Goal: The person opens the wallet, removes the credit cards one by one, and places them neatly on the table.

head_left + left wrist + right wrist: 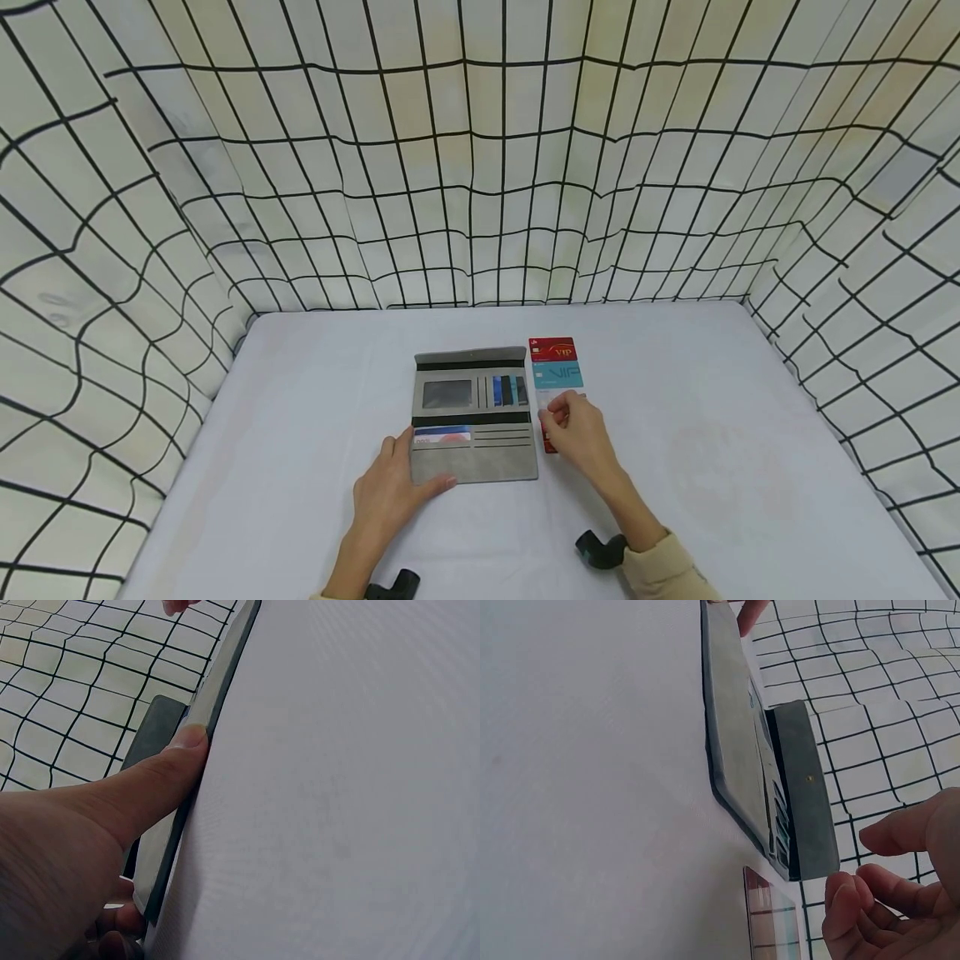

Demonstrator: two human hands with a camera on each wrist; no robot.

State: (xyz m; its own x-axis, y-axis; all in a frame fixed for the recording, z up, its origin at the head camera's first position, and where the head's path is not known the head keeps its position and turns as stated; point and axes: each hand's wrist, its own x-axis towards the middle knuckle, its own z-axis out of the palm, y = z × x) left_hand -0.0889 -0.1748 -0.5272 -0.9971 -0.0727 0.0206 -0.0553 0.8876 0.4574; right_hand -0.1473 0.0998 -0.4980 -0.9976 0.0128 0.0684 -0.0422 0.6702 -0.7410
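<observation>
A grey wallet (pixel 495 465) lies unfolded on the white table, with a clear window and several card slots. Blue and dark cards (pixel 507 391) fill its upper right slots; a pink and blue card (pixel 442 434) sits in the lower left one. My left hand (pixel 387 490) holds the wallet's near left corner, thumb on the front edge and fingers along the left side. To the wallet's right runs a column of cards: red VIP (pixel 552 348), blue VIP (pixel 558 374), a pale one, and red at the near end. Over the nearer cards hovers my right hand (pixel 900 892), thumb and fingers apart, nothing visible between them.
White cloth covers the table (pixel 712 417). Black-lined netting or grid over white sheets (pixel 495 167) walls the back and both sides. A black fitting (pixel 602 550) is at the right wrist, and another (pixel 395 586) at the left.
</observation>
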